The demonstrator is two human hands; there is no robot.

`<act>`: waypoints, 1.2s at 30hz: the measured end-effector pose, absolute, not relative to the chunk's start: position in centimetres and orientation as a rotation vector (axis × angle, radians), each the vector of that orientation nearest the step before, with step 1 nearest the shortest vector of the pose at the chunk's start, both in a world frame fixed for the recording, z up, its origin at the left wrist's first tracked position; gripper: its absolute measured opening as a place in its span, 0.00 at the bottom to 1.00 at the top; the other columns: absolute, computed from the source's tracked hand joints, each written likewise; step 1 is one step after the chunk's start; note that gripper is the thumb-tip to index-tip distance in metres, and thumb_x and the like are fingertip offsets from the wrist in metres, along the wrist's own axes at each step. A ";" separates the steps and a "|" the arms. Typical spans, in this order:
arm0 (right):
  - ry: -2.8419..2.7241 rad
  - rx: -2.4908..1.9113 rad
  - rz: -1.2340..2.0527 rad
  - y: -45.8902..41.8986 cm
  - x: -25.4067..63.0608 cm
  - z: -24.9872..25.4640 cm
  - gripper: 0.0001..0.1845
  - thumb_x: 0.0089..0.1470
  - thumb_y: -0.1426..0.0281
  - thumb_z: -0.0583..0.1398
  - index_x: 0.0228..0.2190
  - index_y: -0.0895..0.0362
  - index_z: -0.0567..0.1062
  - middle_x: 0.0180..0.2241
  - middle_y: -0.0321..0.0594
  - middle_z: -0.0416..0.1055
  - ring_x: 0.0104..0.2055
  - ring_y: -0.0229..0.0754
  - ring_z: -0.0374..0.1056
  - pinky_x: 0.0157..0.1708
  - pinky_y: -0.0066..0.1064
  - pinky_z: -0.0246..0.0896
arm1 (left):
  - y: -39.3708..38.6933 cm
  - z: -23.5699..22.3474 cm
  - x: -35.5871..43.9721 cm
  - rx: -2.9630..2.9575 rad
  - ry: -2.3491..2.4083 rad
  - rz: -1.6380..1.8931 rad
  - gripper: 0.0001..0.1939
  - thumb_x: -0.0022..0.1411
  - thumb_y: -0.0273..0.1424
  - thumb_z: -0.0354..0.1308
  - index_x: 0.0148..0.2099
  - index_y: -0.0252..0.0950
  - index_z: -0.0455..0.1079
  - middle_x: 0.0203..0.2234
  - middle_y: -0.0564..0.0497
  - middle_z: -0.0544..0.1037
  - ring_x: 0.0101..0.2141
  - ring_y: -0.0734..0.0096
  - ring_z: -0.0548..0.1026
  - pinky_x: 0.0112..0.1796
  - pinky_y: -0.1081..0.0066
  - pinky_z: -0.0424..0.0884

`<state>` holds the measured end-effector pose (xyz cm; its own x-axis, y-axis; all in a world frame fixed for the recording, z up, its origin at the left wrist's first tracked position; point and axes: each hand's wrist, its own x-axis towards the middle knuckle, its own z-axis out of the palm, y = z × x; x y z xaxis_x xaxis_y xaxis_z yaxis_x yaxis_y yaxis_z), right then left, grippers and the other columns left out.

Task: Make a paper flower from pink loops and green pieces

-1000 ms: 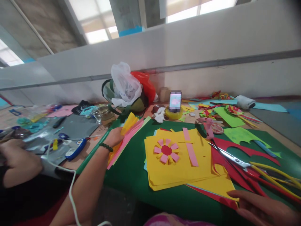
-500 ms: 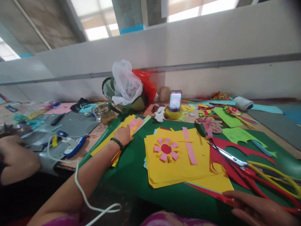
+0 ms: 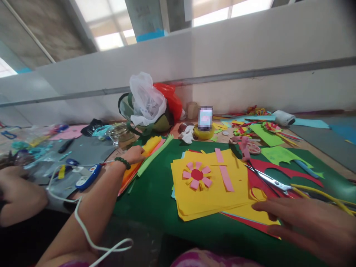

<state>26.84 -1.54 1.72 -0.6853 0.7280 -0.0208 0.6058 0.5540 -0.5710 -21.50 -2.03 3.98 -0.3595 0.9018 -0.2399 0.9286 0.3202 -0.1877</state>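
Note:
At the left side of the green mat (image 3: 155, 178), my left hand (image 3: 134, 154) is closed on the edge of yellow paper (image 3: 152, 144) in a pile of coloured sheets; its fingertips are partly hidden. Orange, pink and light green sheets (image 3: 155, 157) show beside it. My right hand (image 3: 303, 218) hovers over the lower right of the mat, fingers apart and holding nothing. Before it lies a stack of yellow sheets (image 3: 205, 204), topped by a pink-and-yellow paper flower (image 3: 197, 174) with a red centre and pink strips (image 3: 226, 178).
Scissors (image 3: 274, 181) and red paper scraps (image 3: 294, 174) lie right of the stack. A phone (image 3: 205, 118) stands by a yellow tape roll (image 3: 204, 132). Behind are a bag (image 3: 161, 126) and a glass jar (image 3: 121, 135). Another person's arm (image 3: 22, 193) rests at far left, near a white cable (image 3: 83, 222).
My left hand has moved left with the yellow paper, uncovering orange and green sheets. My right hand has risen and come further into view, covering the scissor handles.

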 end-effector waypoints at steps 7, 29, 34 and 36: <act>-3.277 -0.525 0.616 3.2 10.6 6.8 0.17 0.60 0.64 0.55 0.45 0.54 0.78 0.39 0.44 0.78 0.38 0.48 0.74 0.34 0.33 0.63 | -2.0 3.8 -21.9 1.727 2.462 -0.374 0.14 0.51 0.25 0.51 0.37 0.33 0.77 0.35 0.45 0.81 0.37 0.64 0.76 0.38 0.73 0.68; -3.190 0.152 -0.359 5.2 -6.2 -2.6 0.14 0.62 0.78 0.48 0.42 0.67 0.72 0.38 0.56 0.75 0.43 0.49 0.70 0.37 0.38 0.68 | -2.4 2.4 -19.2 1.624 2.582 -0.329 0.16 0.58 0.25 0.55 0.48 0.31 0.76 0.45 0.35 0.79 0.47 0.53 0.77 0.46 0.65 0.71; -3.166 0.080 -0.358 3.4 -6.4 -2.9 0.19 0.61 0.76 0.49 0.53 0.70 0.64 0.42 0.58 0.73 0.38 0.47 0.74 0.36 0.39 0.70 | -2.4 2.1 -19.0 1.639 2.597 -0.349 0.16 0.57 0.25 0.54 0.47 0.32 0.76 0.45 0.35 0.79 0.47 0.51 0.76 0.45 0.63 0.71; -3.158 0.088 -0.351 2.7 -6.4 -3.0 0.20 0.62 0.78 0.47 0.53 0.70 0.64 0.43 0.59 0.72 0.37 0.47 0.75 0.35 0.39 0.70 | -2.4 1.9 -18.8 1.643 2.604 -0.353 0.16 0.57 0.26 0.53 0.47 0.31 0.76 0.44 0.34 0.79 0.47 0.50 0.77 0.45 0.62 0.71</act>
